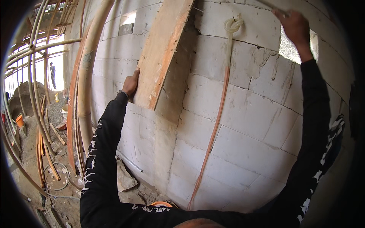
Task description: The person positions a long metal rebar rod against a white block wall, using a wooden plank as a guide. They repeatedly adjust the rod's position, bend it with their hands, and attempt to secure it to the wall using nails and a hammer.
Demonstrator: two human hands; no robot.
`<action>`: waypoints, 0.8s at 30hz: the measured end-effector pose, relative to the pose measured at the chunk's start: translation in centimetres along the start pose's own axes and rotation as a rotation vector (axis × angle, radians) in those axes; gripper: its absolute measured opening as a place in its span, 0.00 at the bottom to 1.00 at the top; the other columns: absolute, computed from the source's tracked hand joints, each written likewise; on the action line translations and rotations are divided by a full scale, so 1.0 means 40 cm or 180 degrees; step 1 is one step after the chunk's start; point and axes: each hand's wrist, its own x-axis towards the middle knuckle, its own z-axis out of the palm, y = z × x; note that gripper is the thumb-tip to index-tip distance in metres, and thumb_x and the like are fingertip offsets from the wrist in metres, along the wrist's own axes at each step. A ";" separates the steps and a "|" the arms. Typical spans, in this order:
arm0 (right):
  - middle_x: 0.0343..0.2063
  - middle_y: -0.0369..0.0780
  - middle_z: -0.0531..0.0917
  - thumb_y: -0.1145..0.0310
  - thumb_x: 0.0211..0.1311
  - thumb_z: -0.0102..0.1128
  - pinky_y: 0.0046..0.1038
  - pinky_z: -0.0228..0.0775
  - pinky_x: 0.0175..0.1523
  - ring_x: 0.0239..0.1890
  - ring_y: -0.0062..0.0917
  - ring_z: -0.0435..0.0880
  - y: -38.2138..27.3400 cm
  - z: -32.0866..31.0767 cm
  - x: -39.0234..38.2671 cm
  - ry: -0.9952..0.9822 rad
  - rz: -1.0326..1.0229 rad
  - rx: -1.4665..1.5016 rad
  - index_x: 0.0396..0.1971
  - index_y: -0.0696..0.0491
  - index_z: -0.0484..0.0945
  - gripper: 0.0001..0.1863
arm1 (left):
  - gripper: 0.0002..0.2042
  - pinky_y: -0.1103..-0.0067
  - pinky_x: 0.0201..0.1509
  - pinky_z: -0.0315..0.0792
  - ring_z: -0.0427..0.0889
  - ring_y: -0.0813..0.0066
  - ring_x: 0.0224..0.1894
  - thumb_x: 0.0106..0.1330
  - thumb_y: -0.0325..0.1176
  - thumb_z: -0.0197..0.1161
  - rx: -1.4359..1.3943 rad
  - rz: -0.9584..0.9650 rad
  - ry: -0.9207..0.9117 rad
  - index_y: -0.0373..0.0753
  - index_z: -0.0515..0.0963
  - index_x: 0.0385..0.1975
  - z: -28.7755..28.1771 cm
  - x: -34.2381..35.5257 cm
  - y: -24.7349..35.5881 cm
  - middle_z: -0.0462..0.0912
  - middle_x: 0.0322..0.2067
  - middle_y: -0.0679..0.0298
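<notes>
Pale block wall (243,110) backs the head view, the wooden board (161,57) slanting before a concrete column (165,138), its left edge near the lower end gripped by the partly curled left hand (130,84). Raised high, the right hand (297,32) is closed round a bar-like tool (267,4), perhaps a hammer, its end out of frame. A stray swing could hit the left hand, or that one-sided grip could let the board twist.

daylight glares white through a gap (287,47) in the pale wall (247,102). soft shadow lies right of the board (163,53). edges curve into black.
</notes>
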 end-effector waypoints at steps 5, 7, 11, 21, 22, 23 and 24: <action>0.14 0.47 0.79 0.43 0.58 0.68 0.38 0.74 0.29 0.21 0.43 0.83 -0.053 0.157 -0.218 0.0574 0.0931 0.0531 0.22 0.56 0.82 0.27 | 0.46 0.71 0.57 0.70 0.82 0.59 0.48 0.68 0.71 0.43 -0.0035 -0.0009 -0.0059 0.21 0.80 0.45 -0.003 -0.042 0.055 0.84 0.43 0.40; 0.13 0.47 0.79 0.44 0.58 0.68 0.38 0.74 0.29 0.20 0.43 0.83 -0.070 0.182 -0.226 0.0680 0.0952 0.0639 0.21 0.56 0.81 0.27 | 0.45 0.72 0.57 0.70 0.82 0.59 0.48 0.68 0.71 0.43 -0.0012 -0.0017 -0.0029 0.21 0.81 0.45 -0.022 -0.038 0.041 0.84 0.42 0.41; 0.12 0.46 0.77 0.41 0.58 0.67 0.35 0.74 0.31 0.19 0.37 0.82 0.037 0.162 -0.172 0.0163 0.1035 0.0860 0.18 0.58 0.79 0.30 | 0.45 0.72 0.57 0.70 0.82 0.59 0.47 0.69 0.70 0.43 -0.0114 -0.0046 -0.0010 0.21 0.81 0.44 -0.027 -0.020 0.021 0.84 0.42 0.42; 0.19 0.53 0.80 0.36 0.57 0.64 0.41 0.74 0.34 0.25 0.45 0.83 -0.004 0.176 -0.174 0.0023 0.1231 0.0845 0.20 0.61 0.79 0.35 | 0.43 0.72 0.57 0.70 0.82 0.58 0.48 0.69 0.68 0.44 -0.0097 -0.0152 -0.0078 0.23 0.81 0.45 -0.031 -0.019 0.024 0.85 0.43 0.42; 0.19 0.54 0.80 0.39 0.58 0.65 0.41 0.74 0.34 0.25 0.46 0.83 -0.018 0.199 -0.199 0.0253 0.1144 0.0878 0.20 0.61 0.79 0.34 | 0.43 0.72 0.57 0.70 0.82 0.58 0.48 0.69 0.68 0.44 -0.0008 -0.0136 0.0008 0.23 0.82 0.45 -0.036 -0.017 0.018 0.85 0.42 0.42; 0.19 0.54 0.80 0.40 0.58 0.66 0.40 0.74 0.34 0.25 0.46 0.83 -0.019 0.214 -0.205 0.0223 0.1177 0.0953 0.20 0.61 0.79 0.33 | 0.43 0.72 0.57 0.70 0.82 0.58 0.48 0.69 0.68 0.44 0.0083 -0.0122 0.0093 0.23 0.82 0.45 -0.041 -0.015 0.013 0.85 0.42 0.43; 0.19 0.54 0.80 0.41 0.58 0.66 0.39 0.75 0.34 0.25 0.46 0.83 -0.013 0.229 -0.216 0.0167 0.1218 0.1016 0.21 0.61 0.79 0.32 | 0.43 0.72 0.57 0.70 0.82 0.59 0.47 0.69 0.68 0.44 0.0016 -0.0103 0.0109 0.23 0.82 0.44 -0.036 -0.021 0.009 0.85 0.42 0.43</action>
